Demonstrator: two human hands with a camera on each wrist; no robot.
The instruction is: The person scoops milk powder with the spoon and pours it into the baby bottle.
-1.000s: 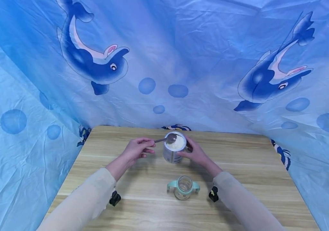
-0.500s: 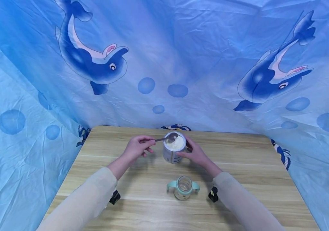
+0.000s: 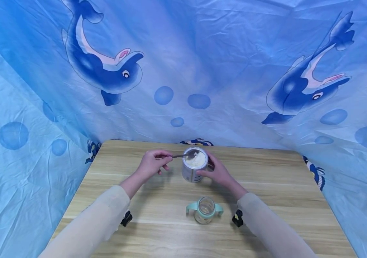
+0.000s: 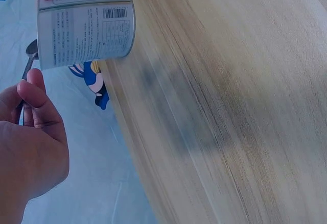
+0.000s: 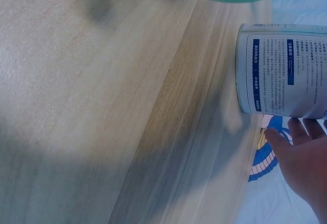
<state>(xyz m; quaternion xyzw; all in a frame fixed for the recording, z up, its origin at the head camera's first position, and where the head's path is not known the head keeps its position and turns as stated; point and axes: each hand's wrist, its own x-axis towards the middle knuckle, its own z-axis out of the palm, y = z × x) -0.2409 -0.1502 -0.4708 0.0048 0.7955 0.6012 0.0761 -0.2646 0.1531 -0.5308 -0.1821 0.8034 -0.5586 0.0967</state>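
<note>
My left hand [image 3: 151,165] pinches the handle of a dark spoon [image 3: 192,154] between thumb and fingers. The spoon's bowl lies over the mouth of an open can [image 3: 191,176], with a little white on it. Inside the can is pale powder [image 3: 197,162]. My right hand [image 3: 218,172] grips the can's right side, thumb toward the front and fingers partly hidden behind it. In the left wrist view, the spoon [image 4: 31,53] sticks up beyond my left hand [image 4: 38,142] by the rim. Printed text covers the can [image 5: 286,76] in the right wrist view, my right hand [image 5: 301,157] against it.
A clear bottle [image 3: 204,218] with mint-green handles stands upright and uncapped, nearer to me than the can. The wooden table [image 3: 267,172] ends at a blue dolphin-print cloth [image 3: 228,132] hanging behind and at both sides. A small black device [image 3: 126,218] sits under the left sleeve.
The left hand has shifted slightly left and its lower fingers have drawn in. The spoon's bowl has moved slightly right over the powder. The right hand, can and bottle stay put.
</note>
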